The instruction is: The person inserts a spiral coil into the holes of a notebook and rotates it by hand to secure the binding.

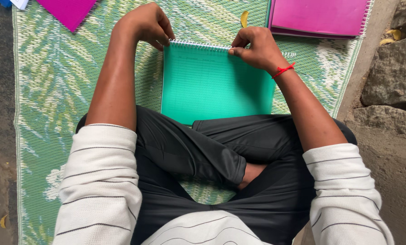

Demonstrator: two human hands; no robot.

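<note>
Seat: the person sits cross-legged on a green and white woven mat (pixel 53 90), dark trousers folded near the camera, pale striped sleeves pushed up at both elbows.
Notebook: a teal spiral notebook (pixel 212 86) lies flat on the mat just beyond the crossed legs, centre of the scene, its near edge tucked under the trouser fabric.
Binding: the white wire spiral (pixel 198 44) runs along the far edge of the notebook, and its right end pokes out past the cover.
Left hand: the left hand (pixel 146 22) is curled at the far left corner of the notebook, fingertips bent down and pinching at the spiral there.
Right hand: the right hand (pixel 257 47) is closed narrow over the far edge, right of centre, thumb and fingers pressed on the wire and cover.
Wrist: a red thread (pixel 283 70) circles the right wrist.
Far right: a stack of magenta spiral notebooks (pixel 319 17) sits at the far right of the mat.
Far left: one more magenta cover (pixel 69 11) lies at an angle at the far left.
Right side: rough grey stones (pixel 393 77) border the mat.
Scraps: a yellow leaf (pixel 244 19) rests on the mat between the hands and the magenta stack.
</note>
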